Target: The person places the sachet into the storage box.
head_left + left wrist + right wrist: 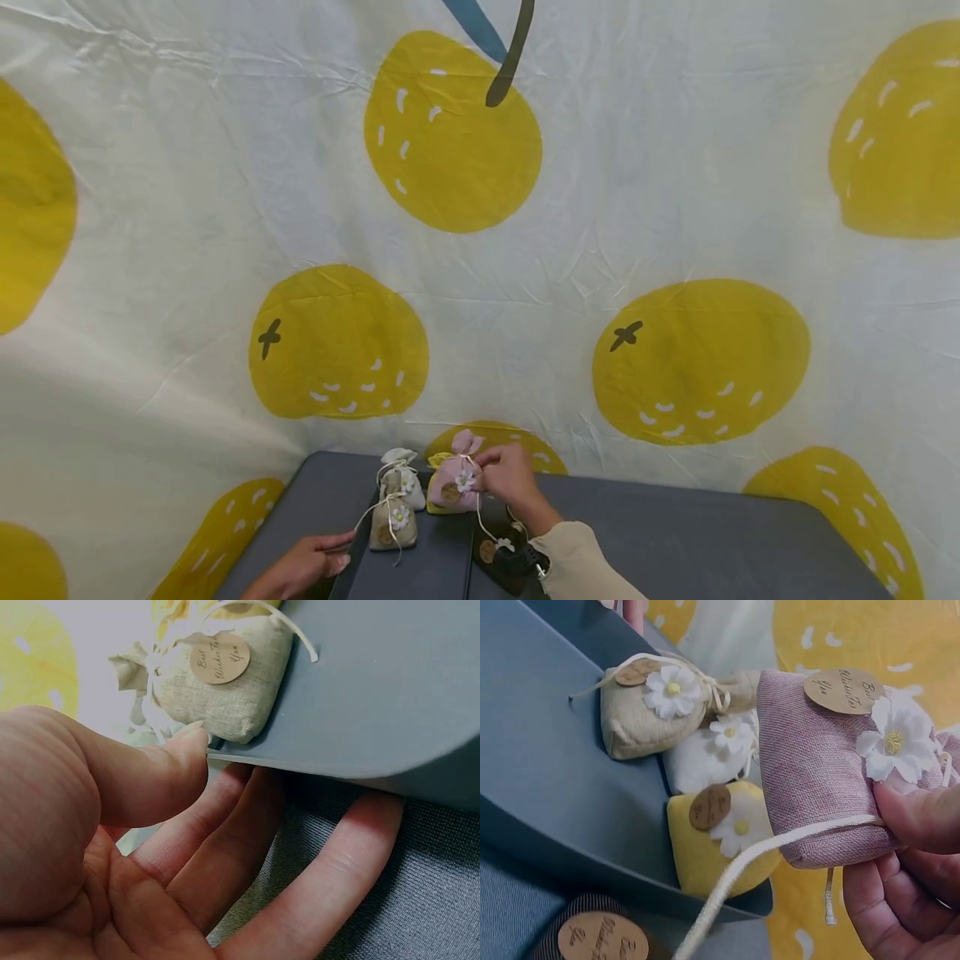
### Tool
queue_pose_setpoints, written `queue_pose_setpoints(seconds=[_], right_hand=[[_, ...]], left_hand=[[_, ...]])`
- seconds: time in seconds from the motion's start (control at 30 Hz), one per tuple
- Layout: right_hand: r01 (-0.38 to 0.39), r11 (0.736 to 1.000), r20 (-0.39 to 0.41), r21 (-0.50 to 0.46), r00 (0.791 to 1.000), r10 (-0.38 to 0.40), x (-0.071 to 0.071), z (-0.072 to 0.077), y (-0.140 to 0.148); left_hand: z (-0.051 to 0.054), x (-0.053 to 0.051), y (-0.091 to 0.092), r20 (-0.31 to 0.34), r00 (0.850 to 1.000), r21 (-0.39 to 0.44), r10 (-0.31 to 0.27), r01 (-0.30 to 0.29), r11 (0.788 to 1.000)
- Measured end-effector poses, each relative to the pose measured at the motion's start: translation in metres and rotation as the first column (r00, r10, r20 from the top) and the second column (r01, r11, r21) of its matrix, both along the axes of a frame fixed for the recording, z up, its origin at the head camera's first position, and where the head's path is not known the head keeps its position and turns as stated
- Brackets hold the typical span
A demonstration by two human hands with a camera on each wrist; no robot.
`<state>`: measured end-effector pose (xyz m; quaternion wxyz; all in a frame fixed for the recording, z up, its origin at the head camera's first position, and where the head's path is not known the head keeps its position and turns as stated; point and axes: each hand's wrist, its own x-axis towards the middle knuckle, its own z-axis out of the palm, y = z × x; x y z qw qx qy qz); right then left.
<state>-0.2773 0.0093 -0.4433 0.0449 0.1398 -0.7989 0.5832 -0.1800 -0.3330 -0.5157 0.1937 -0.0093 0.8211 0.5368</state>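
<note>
My right hand (513, 479) pinches a pink cloth sachet (821, 761) by its side, thumb over fingers, above the far end of a grey box (438, 567). The sachet bears a white flower, a round brown tag and a pale cord. With thumb and fingers, my left hand (112, 825) grips the wall of the box at its left side. Inside the box, a beige sachet (649, 712), a white sachet (697, 761) and a yellow sachet (720, 847) sit close together at the far end. Each has a white flower.
A dark striped sachet (600, 930) with a brown tag lies outside the box on its right, partly hidden by my right arm in the head view. The grey table (675, 533) meets a white cloth (525, 275) printed with yellow fruit.
</note>
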Motion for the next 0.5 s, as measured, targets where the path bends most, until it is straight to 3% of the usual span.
queue_pose_setpoints(seconds=[0.1, 0.2, 0.3, 0.43, 0.47, 0.5], right_hand=[[0.009, 1.0, -0.034, 0.02, 0.999, -0.008, 0.001, 0.002, -0.003], [0.01, 0.999, -0.074, 0.043, 0.997, -0.007, 0.002, 0.001, -0.007], [0.003, 0.999, -0.09, 0.047, 0.996, 0.002, 0.002, -0.001, -0.01], [0.016, 0.999, -0.082, 0.035, 0.997, -0.013, 0.002, -0.003, -0.014], [0.02, 0.999, -0.08, 0.037, 0.997, -0.017, 0.002, -0.003, -0.015], [0.022, 0.999, -0.081, 0.038, 0.997, -0.019, 0.002, -0.004, -0.016]], left_hand=[[0.009, 0.007, 0.01, -0.007, 0.999, -0.02, 0.034, -0.034, 0.999], [0.003, 0.004, 0.007, -0.004, 0.999, -0.016, 0.041, -0.041, 0.999], [-0.024, -0.013, -0.013, 0.023, 1.0, 0.031, 0.002, -0.003, 1.0], [-0.079, -0.045, -0.048, 0.06, 0.998, 0.126, -0.021, 0.013, 0.992], [-0.087, -0.049, -0.051, 0.051, 0.999, 0.139, -0.009, 0.001, 0.99], [-0.089, -0.05, -0.052, 0.047, 0.999, 0.142, -0.009, 0.002, 0.99]])
